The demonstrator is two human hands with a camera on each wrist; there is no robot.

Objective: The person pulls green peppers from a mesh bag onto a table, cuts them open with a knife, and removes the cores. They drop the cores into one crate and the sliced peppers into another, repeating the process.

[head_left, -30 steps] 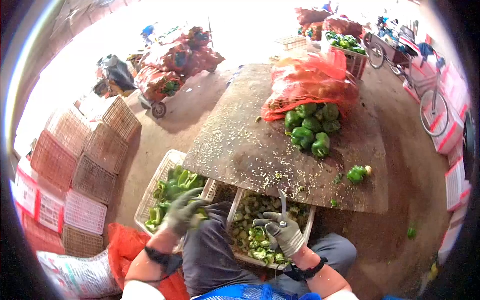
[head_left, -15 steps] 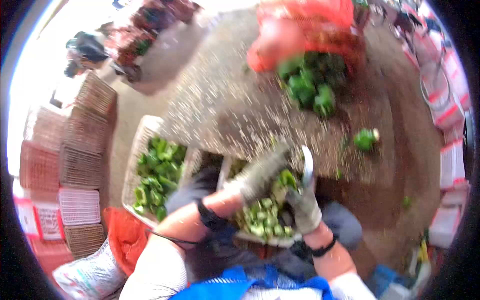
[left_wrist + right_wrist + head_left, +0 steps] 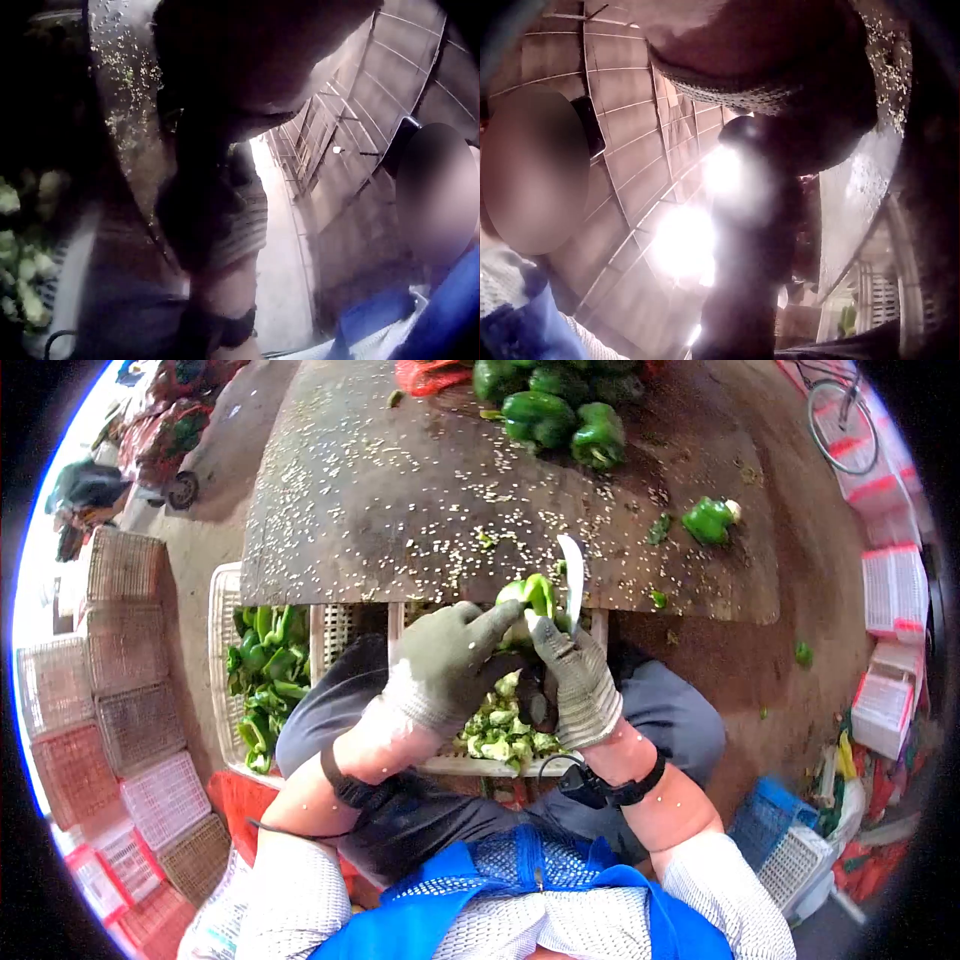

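In the head view my gloved left hand (image 3: 440, 660) holds a cut green bell pepper (image 3: 540, 594) at the table's near edge. My gloved right hand (image 3: 580, 685) grips a knife (image 3: 572, 575) whose pale, curved blade points up beside the pepper. The right thumb lies right by the pepper's lower side. Below both hands, a crate (image 3: 450, 765) between the legs contains pale green pepper cores (image 3: 505, 735). Both wrist views are dark; gloves show there, but the pepper and knife are hidden.
Pale seeds litter the table (image 3: 350, 550). Whole green peppers (image 3: 540, 420) are heaped at its far side, and a single pepper (image 3: 708, 520) lies to the right. A crate (image 3: 225, 690) of cut peppers (image 3: 270, 660) stands left of the legs. Stacked crates (image 3: 140, 730) line the far left.
My left hand has moved from above the left crate across to the right hand and now holds a cut pepper there. The knife stays in my right hand. The head view has tilted down.
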